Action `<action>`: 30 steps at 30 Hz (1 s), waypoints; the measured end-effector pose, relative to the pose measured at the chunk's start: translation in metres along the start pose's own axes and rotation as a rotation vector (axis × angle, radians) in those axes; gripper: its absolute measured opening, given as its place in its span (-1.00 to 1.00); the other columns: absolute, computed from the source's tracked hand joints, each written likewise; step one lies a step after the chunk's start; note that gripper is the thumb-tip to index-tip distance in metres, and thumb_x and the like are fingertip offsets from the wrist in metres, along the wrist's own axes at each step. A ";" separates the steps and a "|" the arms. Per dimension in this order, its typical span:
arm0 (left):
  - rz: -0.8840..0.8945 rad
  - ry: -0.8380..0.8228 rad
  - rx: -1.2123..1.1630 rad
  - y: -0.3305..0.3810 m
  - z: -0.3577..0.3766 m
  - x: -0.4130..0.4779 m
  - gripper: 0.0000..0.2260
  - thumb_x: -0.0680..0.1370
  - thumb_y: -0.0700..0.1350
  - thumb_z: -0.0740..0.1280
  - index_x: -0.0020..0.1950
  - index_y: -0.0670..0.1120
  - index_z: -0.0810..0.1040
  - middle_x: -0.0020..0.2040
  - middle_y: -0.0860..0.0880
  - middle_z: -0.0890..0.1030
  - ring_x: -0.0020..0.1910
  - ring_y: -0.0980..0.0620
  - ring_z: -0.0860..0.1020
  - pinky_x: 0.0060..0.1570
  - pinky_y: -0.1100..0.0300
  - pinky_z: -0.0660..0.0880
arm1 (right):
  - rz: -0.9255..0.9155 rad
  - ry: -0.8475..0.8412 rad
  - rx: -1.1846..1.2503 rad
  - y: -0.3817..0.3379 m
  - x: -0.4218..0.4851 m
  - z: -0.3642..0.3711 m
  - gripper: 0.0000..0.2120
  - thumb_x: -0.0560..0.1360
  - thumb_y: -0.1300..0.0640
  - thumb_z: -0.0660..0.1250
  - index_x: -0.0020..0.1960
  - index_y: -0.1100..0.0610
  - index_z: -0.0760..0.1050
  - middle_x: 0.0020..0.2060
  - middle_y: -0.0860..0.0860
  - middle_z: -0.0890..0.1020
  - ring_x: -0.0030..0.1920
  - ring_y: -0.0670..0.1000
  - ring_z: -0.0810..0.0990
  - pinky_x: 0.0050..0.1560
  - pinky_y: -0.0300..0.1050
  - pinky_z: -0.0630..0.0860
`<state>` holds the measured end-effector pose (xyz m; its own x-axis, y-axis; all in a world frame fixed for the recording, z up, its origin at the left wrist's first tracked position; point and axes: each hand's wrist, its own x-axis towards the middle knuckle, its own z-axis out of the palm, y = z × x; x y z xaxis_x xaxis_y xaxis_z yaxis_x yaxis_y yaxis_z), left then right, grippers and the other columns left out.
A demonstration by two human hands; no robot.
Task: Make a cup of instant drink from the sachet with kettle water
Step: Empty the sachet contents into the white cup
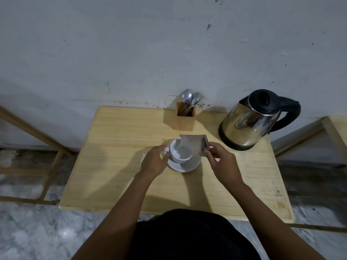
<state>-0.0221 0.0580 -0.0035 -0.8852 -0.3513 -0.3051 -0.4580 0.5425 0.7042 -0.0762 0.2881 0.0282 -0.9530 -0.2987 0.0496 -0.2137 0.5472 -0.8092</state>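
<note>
A white cup (181, 153) stands on a white saucer (183, 166) in the middle of the wooden table (116, 166). My left hand (155, 160) grips the cup's handle on its left side. My right hand (221, 159) pinches a silvery sachet (195, 144) by its right end and holds it tilted over the cup's mouth. A steel kettle (249, 122) with a black lid and handle stands at the back right of the table, apart from both hands.
A wooden holder (185, 119) with spoons and a fork stands at the back of the table by the wall. Wooden frames flank the table on the left and right. The floor is grey marble.
</note>
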 end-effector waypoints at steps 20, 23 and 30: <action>0.116 -0.016 0.033 -0.023 0.000 0.026 -0.81 0.53 0.03 0.33 0.12 0.06 0.59 0.02 0.10 0.63 -0.20 0.03 0.51 0.07 -0.11 0.52 | -0.058 -0.048 -0.210 -0.009 0.052 0.004 -0.83 0.55 0.14 0.37 0.12 0.02 0.64 -0.12 -0.09 0.72 -0.16 -0.07 0.65 -0.11 -0.02 0.60; 0.090 -0.078 -0.018 -0.016 -0.007 0.028 -0.68 0.50 0.06 0.35 0.23 0.03 0.53 0.13 0.07 0.60 0.04 -0.05 0.57 0.07 0.04 0.52 | -0.080 -0.078 -0.234 -0.013 0.051 0.001 -0.83 0.54 0.12 0.39 0.12 0.01 0.65 -0.13 -0.11 0.72 -0.18 -0.10 0.64 -0.14 -0.12 0.57; 0.288 -0.047 0.020 0.022 -0.010 0.045 -0.77 0.54 -0.05 0.34 0.18 -0.05 0.62 0.17 -0.01 0.59 0.17 -0.06 0.46 0.12 0.18 0.37 | -0.113 -0.160 -0.196 -0.019 0.052 -0.006 -0.83 0.52 0.10 0.43 0.10 0.04 0.67 -0.15 -0.11 0.72 -0.16 -0.14 0.63 -0.08 -0.14 0.58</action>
<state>-0.0716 0.0466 0.0048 -0.9816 -0.1453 -0.1242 -0.1885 0.6302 0.7532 -0.1235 0.2670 0.0501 -0.8781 -0.4777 0.0268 -0.3686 0.6397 -0.6745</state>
